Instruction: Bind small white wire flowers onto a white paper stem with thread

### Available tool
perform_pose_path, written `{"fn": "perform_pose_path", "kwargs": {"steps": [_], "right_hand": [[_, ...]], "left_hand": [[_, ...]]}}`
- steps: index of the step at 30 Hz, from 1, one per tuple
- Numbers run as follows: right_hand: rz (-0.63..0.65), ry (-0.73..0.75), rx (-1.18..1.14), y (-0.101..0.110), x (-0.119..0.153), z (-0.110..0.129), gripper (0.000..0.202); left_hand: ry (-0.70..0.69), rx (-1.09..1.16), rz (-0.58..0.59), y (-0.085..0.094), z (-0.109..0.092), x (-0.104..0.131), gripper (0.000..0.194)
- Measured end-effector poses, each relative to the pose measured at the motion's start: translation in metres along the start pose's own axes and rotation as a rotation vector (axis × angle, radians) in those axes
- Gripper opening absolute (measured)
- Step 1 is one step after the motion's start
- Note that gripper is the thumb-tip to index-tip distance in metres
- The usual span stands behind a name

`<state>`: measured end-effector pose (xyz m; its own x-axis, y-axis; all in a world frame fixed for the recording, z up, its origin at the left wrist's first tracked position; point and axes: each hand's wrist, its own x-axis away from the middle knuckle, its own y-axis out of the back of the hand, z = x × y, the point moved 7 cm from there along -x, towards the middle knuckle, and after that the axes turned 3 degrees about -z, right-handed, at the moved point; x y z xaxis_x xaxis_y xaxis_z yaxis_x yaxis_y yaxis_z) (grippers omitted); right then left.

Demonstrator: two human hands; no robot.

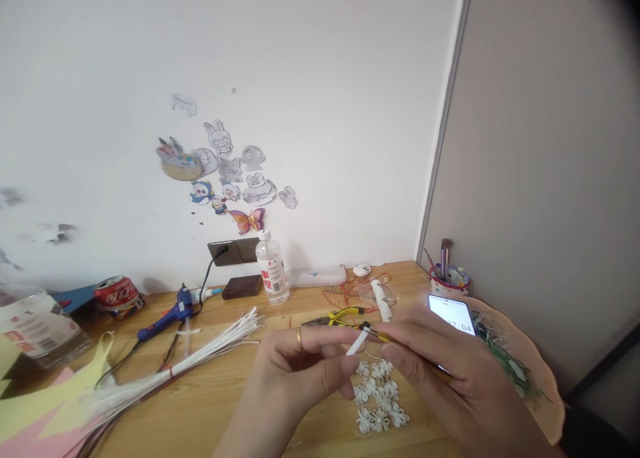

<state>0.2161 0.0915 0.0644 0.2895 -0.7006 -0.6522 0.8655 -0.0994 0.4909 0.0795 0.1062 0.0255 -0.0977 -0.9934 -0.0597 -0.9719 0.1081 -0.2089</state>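
Note:
My left hand (305, 365), with a gold ring on one finger, pinches a short flat white strip (357, 343) between thumb and forefinger. From the right, my right hand (450, 365) grips a slim tool (387, 339) with a yellowish handle and a dark tip; its kind is mostly hidden by my fingers. That dark tip meets the upper end of the strip. Below both hands, several white looped knot ornaments (379, 398) lie grouped on the wooden table (270, 405). Just behind my fingers rest yellow-handled pliers (340, 317).
A bundle of white strips (200, 355) lies left, near a blue glue gun (167, 315), a red can (119, 297) and a large bottle (43, 328). Behind stands a water bottle (273, 271). At right are a lit phone (451, 313), a brush cup (449, 286) and a peach tray (549, 385).

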Motion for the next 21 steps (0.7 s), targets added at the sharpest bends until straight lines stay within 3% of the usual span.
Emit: {"fn": "perform_pose_path", "kwargs": {"steps": [8, 16, 21], "right_hand": [[-0.012, 0.006, 0.004, 0.001, 0.001, 0.000, 0.022], [0.083, -0.126, -0.051, -0.010, 0.000, -0.003, 0.018], [0.075, -0.152, -0.043, -0.010, 0.004, -0.004, 0.016]], "left_hand": [[-0.010, 0.025, 0.020, -0.002, 0.000, 0.000, 0.018], [0.054, 0.111, 0.022, -0.008, 0.000, 0.002, 0.016], [0.052, 0.113, 0.062, -0.008, 0.000, 0.004, 0.017]]}}
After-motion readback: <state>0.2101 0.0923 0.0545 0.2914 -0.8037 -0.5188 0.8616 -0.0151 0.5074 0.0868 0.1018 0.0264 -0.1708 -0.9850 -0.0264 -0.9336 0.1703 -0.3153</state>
